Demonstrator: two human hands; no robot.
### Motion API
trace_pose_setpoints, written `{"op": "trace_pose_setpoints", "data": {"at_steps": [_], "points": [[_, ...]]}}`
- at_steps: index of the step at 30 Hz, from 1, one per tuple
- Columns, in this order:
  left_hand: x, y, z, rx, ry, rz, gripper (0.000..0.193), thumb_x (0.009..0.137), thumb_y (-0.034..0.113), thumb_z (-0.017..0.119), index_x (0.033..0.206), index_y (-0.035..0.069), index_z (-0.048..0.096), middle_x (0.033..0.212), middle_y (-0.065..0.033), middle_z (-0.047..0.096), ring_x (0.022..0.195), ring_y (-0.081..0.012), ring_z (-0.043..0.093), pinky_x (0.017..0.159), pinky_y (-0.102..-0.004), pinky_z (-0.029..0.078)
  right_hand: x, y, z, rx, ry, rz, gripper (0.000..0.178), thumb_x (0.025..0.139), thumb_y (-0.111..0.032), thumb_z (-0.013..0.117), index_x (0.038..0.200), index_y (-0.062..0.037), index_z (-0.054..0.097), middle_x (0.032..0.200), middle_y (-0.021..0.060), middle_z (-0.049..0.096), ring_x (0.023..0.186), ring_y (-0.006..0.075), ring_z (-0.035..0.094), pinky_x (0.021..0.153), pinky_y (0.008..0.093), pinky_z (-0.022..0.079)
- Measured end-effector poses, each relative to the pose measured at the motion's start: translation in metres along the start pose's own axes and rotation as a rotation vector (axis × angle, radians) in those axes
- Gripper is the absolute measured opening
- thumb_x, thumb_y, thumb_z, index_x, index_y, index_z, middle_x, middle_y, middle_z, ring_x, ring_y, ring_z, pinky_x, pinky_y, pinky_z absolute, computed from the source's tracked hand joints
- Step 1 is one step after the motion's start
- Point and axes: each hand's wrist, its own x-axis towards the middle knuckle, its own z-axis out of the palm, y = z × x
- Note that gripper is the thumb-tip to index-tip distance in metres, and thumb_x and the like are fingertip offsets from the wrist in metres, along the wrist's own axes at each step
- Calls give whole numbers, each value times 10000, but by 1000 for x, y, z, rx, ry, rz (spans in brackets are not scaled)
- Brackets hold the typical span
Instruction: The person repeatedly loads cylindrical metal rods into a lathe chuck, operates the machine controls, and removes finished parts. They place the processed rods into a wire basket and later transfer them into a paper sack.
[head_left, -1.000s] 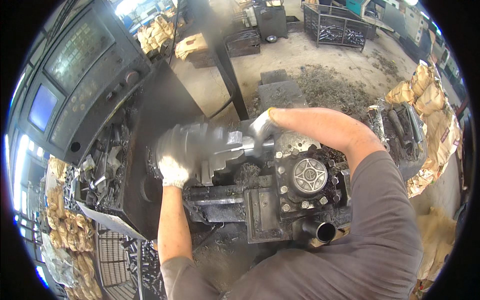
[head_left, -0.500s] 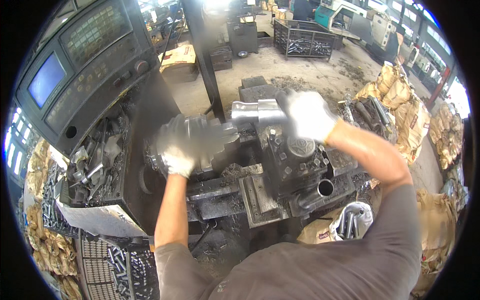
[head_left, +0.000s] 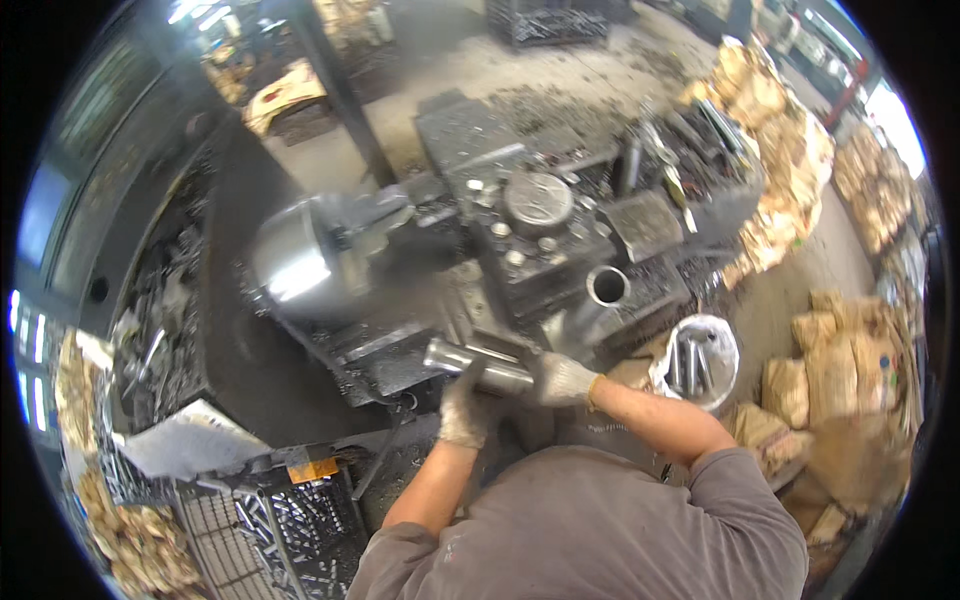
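Close in front of my body, both gloved hands hold a shiny stepped metal cylinder (head_left: 505, 376), lying nearly level. My left hand (head_left: 465, 412) wraps its underside near the narrower left end. My right hand (head_left: 563, 381) grips the wider right end. Beyond them to the left is a lathe chuck (head_left: 300, 255), smooth and bright, blurred, with jaws on its right side. The dark tool post (head_left: 540, 203) with a round cap and several bolt heads stands farther off, beyond my hands. A hollow metal tube (head_left: 606, 290) sticks up at its near side.
A white bucket (head_left: 733, 372) holding metal cylinders stands right of my right forearm. Machine control panel (head_left: 95, 150) and a chip-filled tray (head_left: 160, 330) lie left. A crate of small metal parts (head_left: 310, 535) sits lower left. Brown sacks (head_left: 840, 370) line the right.
My left hand has left the chuck, and my right has brought the metal cylinder from beside the tool post toward my body. Both hands now hold it. The view has tilted downward.
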Motion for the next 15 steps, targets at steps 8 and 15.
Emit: {"op": "trace_pose_setpoints", "data": {"at_steps": [8, 15], "points": [[-15, 10, -27, -77, 73, 284, 482, 1005, 277, 669, 1364, -31, 582, 1269, -180, 702, 1169, -328, 700, 1059, -503, 571, -192, 68, -110, 184, -125, 330, 480, 737, -375, 882, 1040, -27, 752, 821, 110, 759, 724, 237, 713, 690, 433, 574], [-20, 47, -30, 195, -222, 174, 566, 1109, 523, 488, 1444, 85, 616, 1216, -97, 744, 1060, -273, 742, 814, -414, 645, -334, 248, -86, 591, 389, 1258, 347, 805, -206, 871, 1097, -38, 783, 828, 126, 767, 635, 179, 739, 486, 356, 610]]}}
